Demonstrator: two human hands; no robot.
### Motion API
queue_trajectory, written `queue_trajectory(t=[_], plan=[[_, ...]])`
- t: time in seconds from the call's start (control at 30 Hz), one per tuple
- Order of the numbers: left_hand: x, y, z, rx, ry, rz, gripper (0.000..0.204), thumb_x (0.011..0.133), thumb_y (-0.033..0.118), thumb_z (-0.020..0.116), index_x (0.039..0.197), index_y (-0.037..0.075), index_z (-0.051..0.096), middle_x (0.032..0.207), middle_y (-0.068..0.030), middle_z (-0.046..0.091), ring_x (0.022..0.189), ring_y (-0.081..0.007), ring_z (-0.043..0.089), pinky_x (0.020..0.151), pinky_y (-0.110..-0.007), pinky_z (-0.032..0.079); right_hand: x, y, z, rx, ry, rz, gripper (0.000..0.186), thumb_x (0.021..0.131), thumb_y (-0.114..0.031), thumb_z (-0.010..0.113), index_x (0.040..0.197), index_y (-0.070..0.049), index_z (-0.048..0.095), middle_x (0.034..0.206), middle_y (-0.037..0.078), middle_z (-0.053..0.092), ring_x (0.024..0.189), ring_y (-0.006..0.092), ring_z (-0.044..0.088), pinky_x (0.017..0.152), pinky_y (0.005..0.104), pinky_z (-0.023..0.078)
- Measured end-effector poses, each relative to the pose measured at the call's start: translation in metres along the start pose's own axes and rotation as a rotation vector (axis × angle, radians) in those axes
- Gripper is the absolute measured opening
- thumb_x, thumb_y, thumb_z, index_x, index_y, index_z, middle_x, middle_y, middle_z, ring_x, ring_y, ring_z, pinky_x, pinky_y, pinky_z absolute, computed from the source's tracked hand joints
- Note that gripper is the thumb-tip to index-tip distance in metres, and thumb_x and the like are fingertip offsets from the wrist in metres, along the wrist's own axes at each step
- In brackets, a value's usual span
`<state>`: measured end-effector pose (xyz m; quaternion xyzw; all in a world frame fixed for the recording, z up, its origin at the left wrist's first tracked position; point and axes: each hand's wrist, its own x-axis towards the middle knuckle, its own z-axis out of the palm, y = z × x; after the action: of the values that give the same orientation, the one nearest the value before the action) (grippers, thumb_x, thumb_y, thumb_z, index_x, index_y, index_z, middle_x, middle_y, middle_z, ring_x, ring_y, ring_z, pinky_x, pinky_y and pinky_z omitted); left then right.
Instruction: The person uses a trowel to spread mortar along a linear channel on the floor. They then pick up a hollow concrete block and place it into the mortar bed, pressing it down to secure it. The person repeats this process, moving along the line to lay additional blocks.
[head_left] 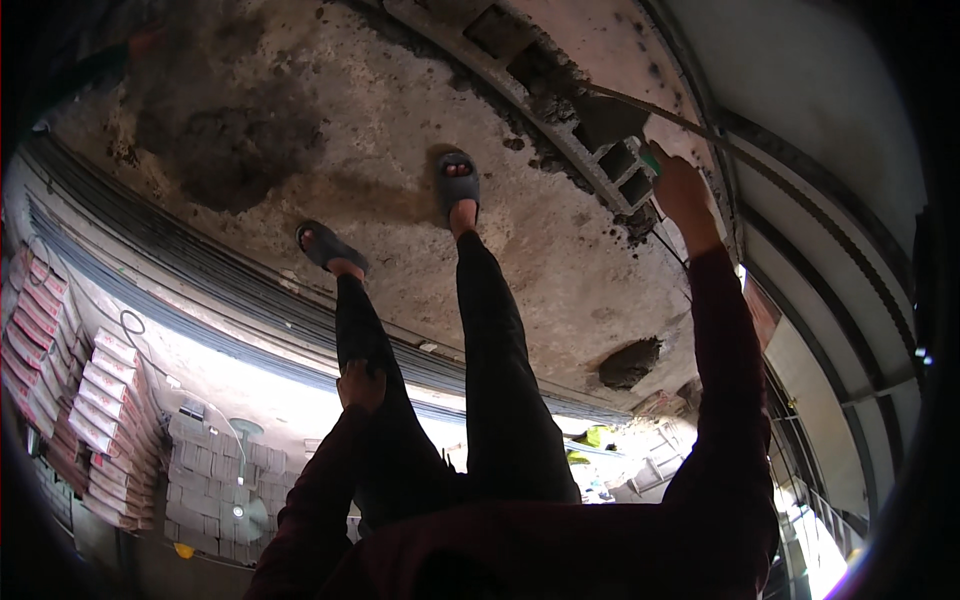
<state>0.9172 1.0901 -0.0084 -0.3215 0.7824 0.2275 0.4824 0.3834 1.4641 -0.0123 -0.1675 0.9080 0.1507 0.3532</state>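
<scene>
My right hand [684, 196] reaches out to the right and is closed round the green handle of a trowel [652, 158]. The trowel's grey blade seems to lie over the hollow concrete blocks [585, 160], close to their cavities; blade and wet mortar are hard to tell apart there. Dark mortar clings along the block row and in some cavities. My left hand [361, 387] rests on my left knee with nothing in it, its fingers laid over the dark trouser leg.
A dark mortar heap [235, 150] spreads on the rough floor at the left, with a smaller patch [630, 364] at the right. A ribbed bar [680, 118] crosses beyond the blocks. Long metal bars [230, 280] lie behind my feet. Another person's hand [146, 40] shows far left.
</scene>
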Motion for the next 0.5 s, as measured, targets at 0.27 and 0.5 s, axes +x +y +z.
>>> queue_trajectory(t=[0.27,0.5], plan=[[0.007,0.0,0.0,-0.031,0.032,0.042,0.043,0.082,0.034,0.058,0.112,0.003,0.06,0.111,-0.0192,0.061,0.103,-0.0389,0.06,0.087,-0.051,0.047,0.032,-0.006,0.042,0.108,0.007,0.101,0.051,0.085,-0.01,0.05,0.136,-0.012,0.048,0.103,0.024,0.064,0.098,0.0396,0.064,0.082,0.0488,0.053],[0.004,0.006,-0.012,-0.024,-0.022,0.001,0.044,0.082,0.036,0.059,0.112,0.004,0.06,0.113,-0.0194,0.061,0.103,-0.0392,0.06,0.088,-0.05,0.047,-0.09,-0.021,0.13,1.269,-0.064,0.633,0.026,0.086,-0.029,0.069,0.097,-0.008,0.06,0.065,-0.001,0.054,0.05,0.0098,0.05,0.044,0.0286,0.042]])
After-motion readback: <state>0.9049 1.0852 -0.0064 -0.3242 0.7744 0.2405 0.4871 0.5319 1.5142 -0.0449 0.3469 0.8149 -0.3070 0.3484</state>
